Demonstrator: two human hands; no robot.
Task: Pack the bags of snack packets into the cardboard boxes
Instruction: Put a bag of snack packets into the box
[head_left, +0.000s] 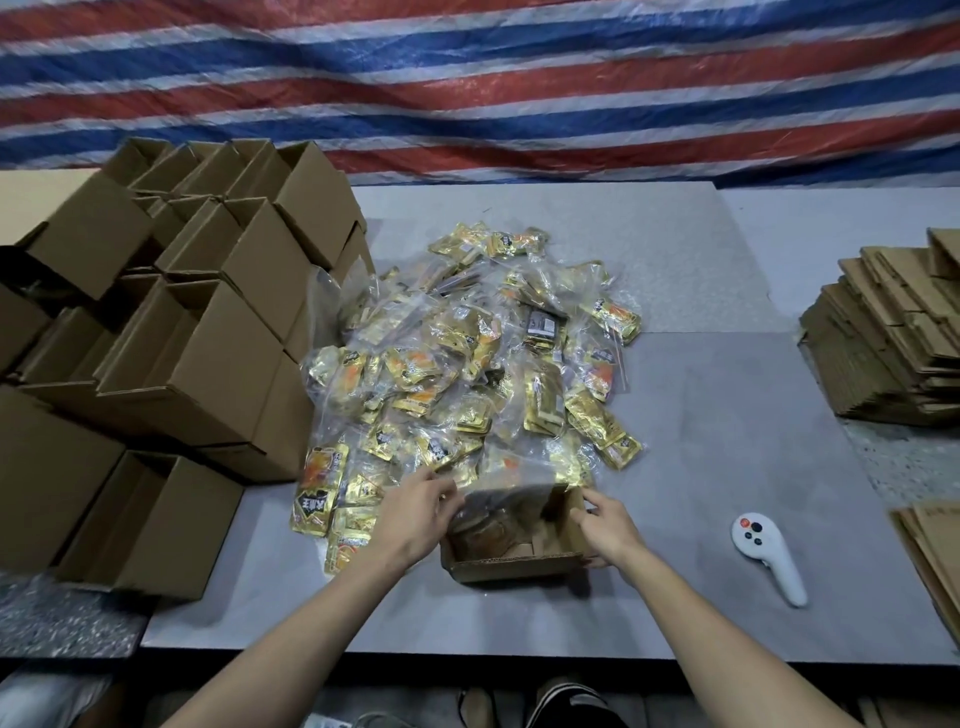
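A pile of clear bags of gold snack packets (467, 353) covers the middle of the grey table. At its near edge stands a small open cardboard box (511, 558) with a clear bag (488, 519) partly inside it. My left hand (415, 514) is at the box's left side with its fingers on the bag's plastic. My right hand (605, 525) grips the box's right wall (569, 514). The bag's contents are blurred.
Several open, assembled boxes (171, 332) are stacked on the left. Flattened cardboard stacks (893, 332) lie at the right, with more (930, 561) at the near right edge. A white handheld controller (769, 553) lies right of the box. A striped tarp (467, 78) hangs behind.
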